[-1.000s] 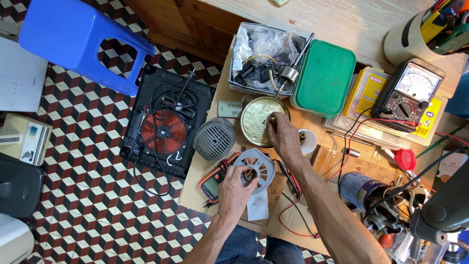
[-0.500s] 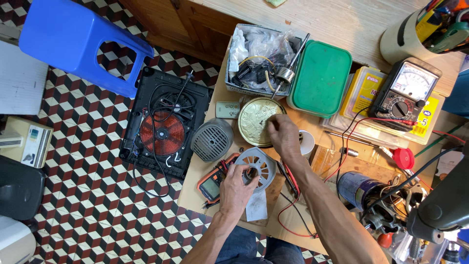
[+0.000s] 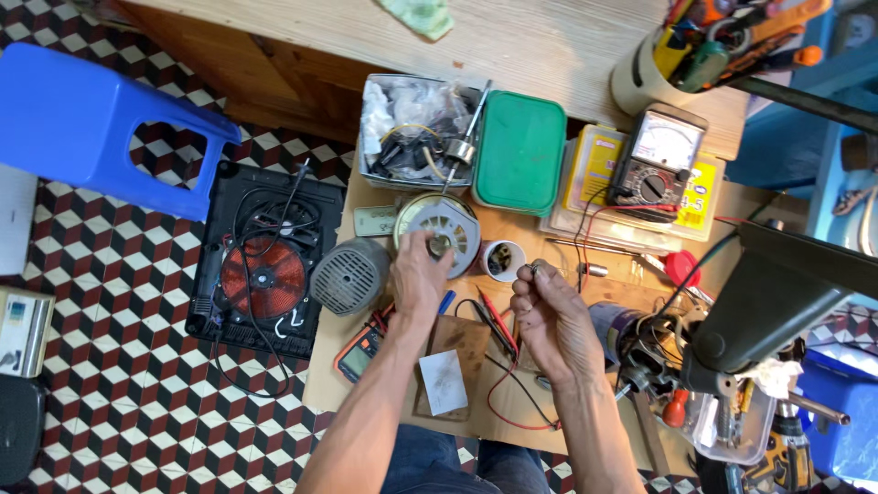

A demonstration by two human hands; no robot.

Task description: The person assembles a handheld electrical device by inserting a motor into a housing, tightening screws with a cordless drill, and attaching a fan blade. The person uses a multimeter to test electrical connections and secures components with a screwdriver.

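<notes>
My left hand (image 3: 416,274) reaches forward and grips a grey slotted disc (image 3: 450,227) at its hub. The disc lies on a round metal tin (image 3: 409,212) on the wooden bench. My right hand (image 3: 549,316) is raised to the right of it and pinches a small metal part (image 3: 535,269) between thumb and fingertips. A small white cup (image 3: 501,259) stands between the two hands. Red and black probe leads (image 3: 498,329) run under my right hand.
A grey vented dome cover (image 3: 347,274) and an orange meter (image 3: 361,349) lie left of my left arm. Behind the tin are a parts tray (image 3: 412,128), a green-lidded box (image 3: 519,151) and an analog meter (image 3: 658,160). An opened induction cooker (image 3: 265,265) and a blue stool (image 3: 101,128) are on the tiled floor.
My left hand carried the slotted disc from near the bench's front up onto the tin. My right hand left the tin and drew back to the right, pinching a small metal part.
</notes>
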